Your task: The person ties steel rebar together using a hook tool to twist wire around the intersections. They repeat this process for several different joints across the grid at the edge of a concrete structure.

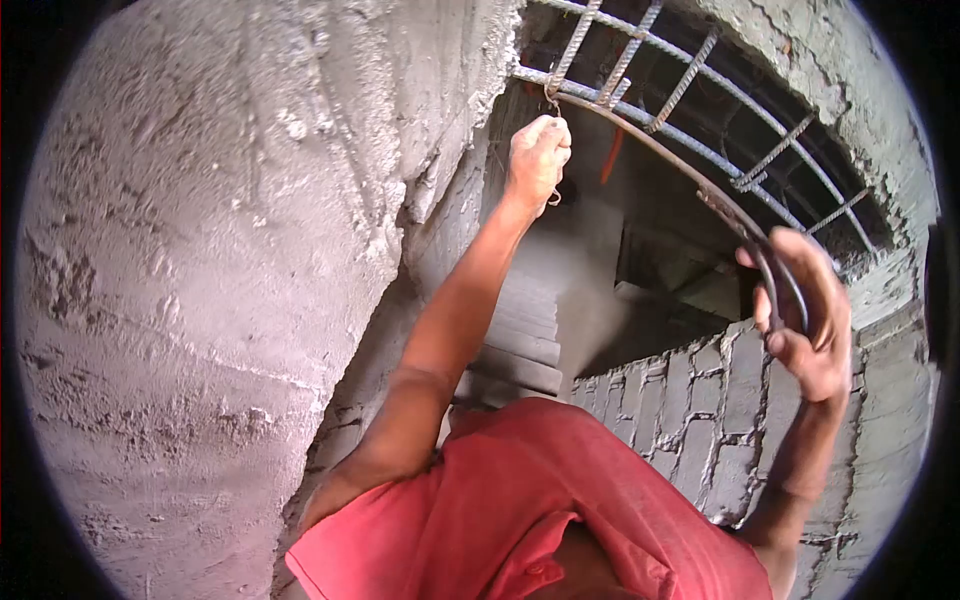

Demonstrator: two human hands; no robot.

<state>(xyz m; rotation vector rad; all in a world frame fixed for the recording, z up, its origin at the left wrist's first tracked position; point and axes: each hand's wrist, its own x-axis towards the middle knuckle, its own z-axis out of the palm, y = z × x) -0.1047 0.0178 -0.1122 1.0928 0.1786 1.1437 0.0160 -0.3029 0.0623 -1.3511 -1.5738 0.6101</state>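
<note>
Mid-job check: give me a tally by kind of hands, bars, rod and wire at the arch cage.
Hands: 2 (left hand, right hand)
Short cross bars: 5
Long ribbed bars: 2
Smooth curved rod, in the right grip: 1
Thin wire, in the left grip: 1
Total: 11

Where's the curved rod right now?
Head view, right side: the curved rod arcs from the rebar grid near the left hand, which grips a wire, down into the right hand.

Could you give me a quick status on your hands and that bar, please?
Left hand shut on wire under rebar grid. Right hand gripping curved bar. Concrete column close on left, nothing blocking.
</note>
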